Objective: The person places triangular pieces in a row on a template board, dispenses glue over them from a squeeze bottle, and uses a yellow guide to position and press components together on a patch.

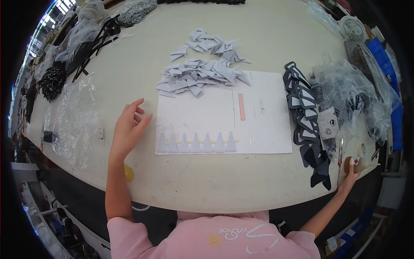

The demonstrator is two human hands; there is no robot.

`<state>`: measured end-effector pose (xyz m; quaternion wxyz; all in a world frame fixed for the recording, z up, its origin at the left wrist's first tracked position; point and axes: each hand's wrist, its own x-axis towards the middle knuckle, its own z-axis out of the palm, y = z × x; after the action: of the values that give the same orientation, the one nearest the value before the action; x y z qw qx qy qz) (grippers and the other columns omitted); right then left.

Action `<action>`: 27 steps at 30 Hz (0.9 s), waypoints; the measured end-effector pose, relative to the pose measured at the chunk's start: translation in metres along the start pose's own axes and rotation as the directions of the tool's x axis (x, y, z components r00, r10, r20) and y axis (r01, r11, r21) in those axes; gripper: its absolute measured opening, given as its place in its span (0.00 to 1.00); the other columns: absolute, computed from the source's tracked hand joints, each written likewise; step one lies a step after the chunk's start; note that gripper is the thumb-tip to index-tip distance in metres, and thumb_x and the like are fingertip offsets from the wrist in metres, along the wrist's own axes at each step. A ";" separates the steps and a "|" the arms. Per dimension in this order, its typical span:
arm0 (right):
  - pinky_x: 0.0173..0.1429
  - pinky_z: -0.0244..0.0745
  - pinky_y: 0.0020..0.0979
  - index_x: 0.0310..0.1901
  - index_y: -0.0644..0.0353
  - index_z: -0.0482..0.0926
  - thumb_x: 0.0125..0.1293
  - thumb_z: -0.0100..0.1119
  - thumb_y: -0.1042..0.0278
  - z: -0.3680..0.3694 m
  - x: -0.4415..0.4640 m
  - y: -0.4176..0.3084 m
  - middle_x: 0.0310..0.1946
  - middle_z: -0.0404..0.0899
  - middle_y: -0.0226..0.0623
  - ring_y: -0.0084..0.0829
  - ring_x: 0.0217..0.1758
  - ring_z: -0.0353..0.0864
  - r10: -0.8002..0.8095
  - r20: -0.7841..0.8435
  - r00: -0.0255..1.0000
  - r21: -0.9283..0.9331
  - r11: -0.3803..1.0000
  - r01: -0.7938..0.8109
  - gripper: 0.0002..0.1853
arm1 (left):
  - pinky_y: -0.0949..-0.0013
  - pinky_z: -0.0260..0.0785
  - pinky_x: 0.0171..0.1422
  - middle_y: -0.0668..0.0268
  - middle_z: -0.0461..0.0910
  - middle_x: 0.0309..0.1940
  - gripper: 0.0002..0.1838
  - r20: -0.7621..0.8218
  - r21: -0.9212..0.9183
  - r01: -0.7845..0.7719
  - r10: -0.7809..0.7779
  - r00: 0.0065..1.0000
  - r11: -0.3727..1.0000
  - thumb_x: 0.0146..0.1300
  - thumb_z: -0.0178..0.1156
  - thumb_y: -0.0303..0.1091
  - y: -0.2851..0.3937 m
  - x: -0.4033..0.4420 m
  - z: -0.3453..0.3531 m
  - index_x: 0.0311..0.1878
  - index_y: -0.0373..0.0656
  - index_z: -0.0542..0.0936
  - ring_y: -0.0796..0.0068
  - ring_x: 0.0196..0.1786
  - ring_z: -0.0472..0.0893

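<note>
My left hand is raised over the table beside the white board, fingers apart and holding nothing. At the right table edge, my right hand is closed round a small pale bottle with a pointed tip; its fingers are partly hidden. Several white tapered pieces stand in a row along the board's lower left, across a thin yellowish strip. A heap of folded white pieces covers the board's upper left and the table beyond. A pink strip lies on the board's middle.
Dark pieces with pale inserts overlap in a long pile right of the board. Clear plastic bags lie beyond them. Another clear plastic sheet is at the left, near black straps. A tape roll sits near my right hand.
</note>
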<state>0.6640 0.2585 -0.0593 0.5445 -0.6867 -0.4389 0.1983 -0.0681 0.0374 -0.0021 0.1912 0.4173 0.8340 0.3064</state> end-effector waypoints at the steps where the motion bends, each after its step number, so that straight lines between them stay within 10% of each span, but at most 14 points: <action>1: 0.83 0.59 0.38 0.80 0.62 0.63 0.77 0.68 0.56 -0.004 0.011 0.006 0.76 0.69 0.41 0.37 0.78 0.69 0.023 0.054 0.998 0.016 1.000 -0.024 0.38 | 0.72 0.73 0.50 0.67 0.78 0.51 0.27 0.011 0.038 0.025 -0.025 1.000 0.999 0.72 0.69 0.39 0.005 0.002 -0.001 0.70 0.39 0.78 0.79 0.46 0.76; 6: 0.76 0.78 0.39 0.74 0.71 0.70 0.84 0.54 0.59 -0.024 0.081 0.009 0.69 0.78 0.48 0.41 0.71 0.80 0.069 -0.041 0.997 0.427 0.903 -0.045 0.27 | 0.72 0.73 0.50 0.66 0.76 0.50 0.27 0.056 -0.064 0.072 -0.068 0.996 0.995 0.69 0.72 0.41 -0.004 0.012 -0.003 0.68 0.42 0.79 0.79 0.43 0.74; 9: 0.86 0.68 0.46 0.74 0.82 0.63 0.87 0.41 0.57 0.017 0.035 -0.120 0.71 0.74 0.62 0.53 0.76 0.75 0.034 -0.049 0.998 0.686 0.728 0.009 0.31 | 0.71 0.73 0.49 0.66 0.74 0.49 0.29 0.078 0.022 0.049 -0.051 0.996 0.999 0.66 0.73 0.41 0.006 0.009 -0.002 0.68 0.43 0.78 0.78 0.41 0.73; 12: 0.75 0.75 0.38 0.79 0.75 0.61 0.82 0.52 0.51 0.020 0.035 -0.147 0.72 0.74 0.58 0.47 0.77 0.74 -0.335 0.361 0.870 0.599 0.798 0.059 0.37 | 0.70 0.73 0.49 0.67 0.72 0.48 0.31 0.084 0.111 0.019 -0.028 0.996 0.994 0.64 0.75 0.40 0.013 0.010 -0.002 0.68 0.44 0.78 0.76 0.40 0.72; 15: 0.64 0.76 0.32 0.72 0.68 0.69 0.62 0.72 0.45 0.091 -0.055 -0.217 0.58 0.79 0.45 0.35 0.65 0.81 -0.340 0.692 0.637 0.217 0.939 0.266 0.45 | 0.70 0.73 0.49 0.67 0.72 0.48 0.32 0.068 0.105 0.005 -0.013 0.998 0.994 0.62 0.75 0.39 0.010 0.009 0.002 0.69 0.45 0.78 0.76 0.40 0.71; 18: 0.59 0.76 0.28 0.65 0.65 0.73 0.51 0.75 0.48 0.154 -0.124 -0.257 0.50 0.78 0.35 0.25 0.55 0.82 -0.295 0.877 0.379 0.234 0.952 0.198 0.43 | 0.70 0.73 0.49 0.67 0.72 0.48 0.33 0.031 0.071 -0.023 0.021 0.999 0.997 0.62 0.76 0.39 0.003 0.006 0.006 0.70 0.46 0.78 0.76 0.41 0.71; 27: 0.55 0.75 0.23 0.59 0.60 0.77 0.54 0.82 0.37 0.251 -0.183 -0.250 0.43 0.80 0.26 0.17 0.49 0.81 -0.253 0.878 0.406 0.287 0.958 -0.023 0.41 | 0.65 0.73 0.56 0.64 0.74 0.49 0.32 -0.057 0.152 -0.191 0.202 0.978 0.970 0.63 0.75 0.37 -0.013 0.003 0.012 0.70 0.44 0.79 0.67 0.52 0.75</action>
<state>0.2808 0.2577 0.0517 0.3154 -0.3617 -0.6804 0.5538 -0.0700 0.0384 -0.0200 0.0986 0.4993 0.8151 0.2768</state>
